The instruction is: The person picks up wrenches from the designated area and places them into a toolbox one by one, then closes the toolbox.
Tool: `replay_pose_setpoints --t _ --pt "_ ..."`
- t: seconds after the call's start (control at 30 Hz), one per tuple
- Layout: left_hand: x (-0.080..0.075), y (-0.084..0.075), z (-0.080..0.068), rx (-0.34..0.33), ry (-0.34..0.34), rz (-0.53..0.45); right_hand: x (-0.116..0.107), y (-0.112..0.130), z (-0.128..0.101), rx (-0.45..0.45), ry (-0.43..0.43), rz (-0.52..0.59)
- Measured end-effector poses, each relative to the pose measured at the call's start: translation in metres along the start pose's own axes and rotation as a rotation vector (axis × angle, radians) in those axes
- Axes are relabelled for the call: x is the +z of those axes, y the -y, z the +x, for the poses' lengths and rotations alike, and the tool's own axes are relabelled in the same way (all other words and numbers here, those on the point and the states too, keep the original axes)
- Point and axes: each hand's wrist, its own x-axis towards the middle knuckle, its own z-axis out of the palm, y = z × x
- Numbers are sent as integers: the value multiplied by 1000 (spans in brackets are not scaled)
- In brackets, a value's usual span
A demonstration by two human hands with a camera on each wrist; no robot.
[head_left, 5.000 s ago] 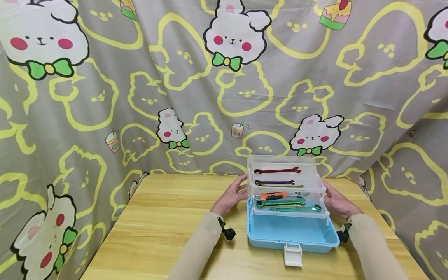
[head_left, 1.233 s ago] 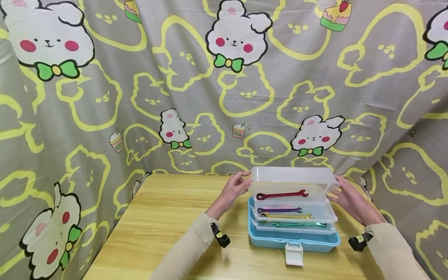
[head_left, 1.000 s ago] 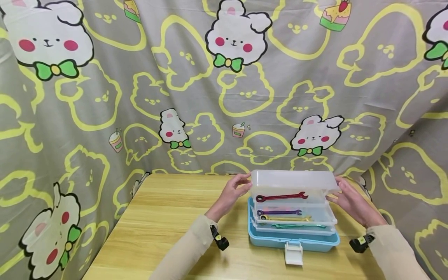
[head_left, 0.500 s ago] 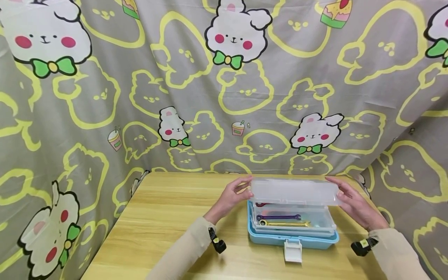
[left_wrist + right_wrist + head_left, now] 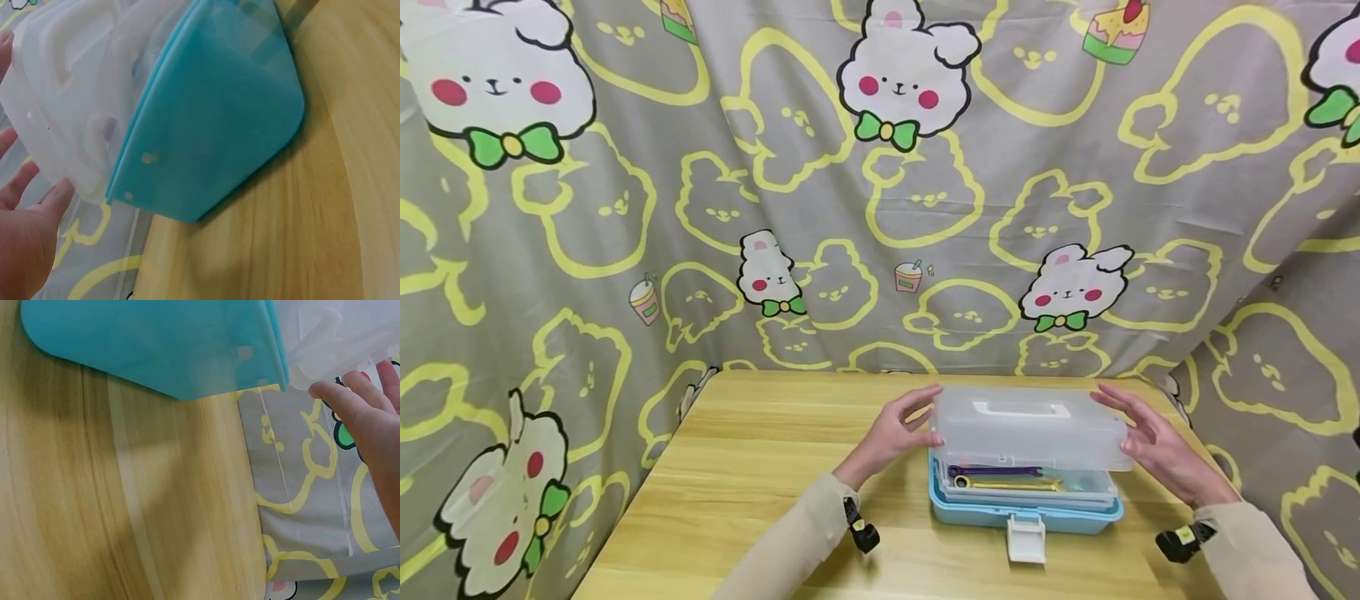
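Observation:
A toolbox with a blue base and a clear lid stands on the wooden table. The lid hangs slightly above the base, its handle on top. My left hand is at the lid's left end and my right hand at its right end, fingers spread and fairly straight. Through the gap I see a purple wrench and a yellow wrench in a clear tray. The left wrist view shows the blue base, the lid and my left hand. In the right wrist view my right hand touches the lid.
A white latch hangs open at the front of the base. A cartoon-rabbit curtain closes off the back and both sides of the table. Bare wood lies left of the box and in front of it.
The stacked clear trays have folded down into the blue base and the lid has come down over them. The red wrench is now hidden. Both hands followed the lid downward.

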Motion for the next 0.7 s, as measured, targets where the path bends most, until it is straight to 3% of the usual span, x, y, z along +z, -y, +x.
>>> replay_pose_setpoints --t 0.17,0.53,0.7 --pt "2 1 -3 -5 20 33 0 -1 -6 -13 16 -35" --pt "5 3 -12 27 36 123 1 -5 -11 71 66 16" --pt "5 6 -16 29 43 160 3 -7 -11 40 120 75"
